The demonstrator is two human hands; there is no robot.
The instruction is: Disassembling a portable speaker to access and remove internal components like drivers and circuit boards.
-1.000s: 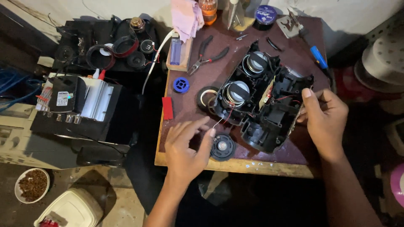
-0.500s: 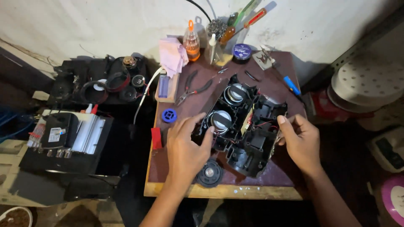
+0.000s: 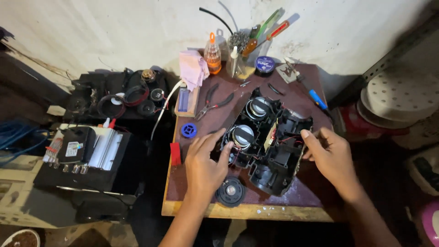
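Observation:
An opened black speaker housing [image 3: 270, 116] lies on the small brown table [image 3: 302, 192], with two round drivers in its front half and wires running to the back shell [image 3: 283, 160]. My left hand [image 3: 206, 164] grips the housing's left side, index finger and thumb beside the nearer driver [image 3: 241, 136]. My right hand [image 3: 330, 158] holds the right edge of the back shell, index finger on its rim. A loose round driver [image 3: 231, 191] lies on the table just below my left hand.
Pliers [image 3: 212, 103], a blue spool [image 3: 189, 130], a red block [image 3: 175, 153] and a blue-handled screwdriver [image 3: 318, 99] lie around the housing. An orange bottle [image 3: 212, 57], pink cloth [image 3: 192, 68] and tool cup [image 3: 242, 61] stand at the back. An amplifier [image 3: 87, 151] sits left.
My left hand left the thin wire near the loose driver and moved up onto the housing's left side. My right hand stayed on the back shell. The view tilted up toward the wall.

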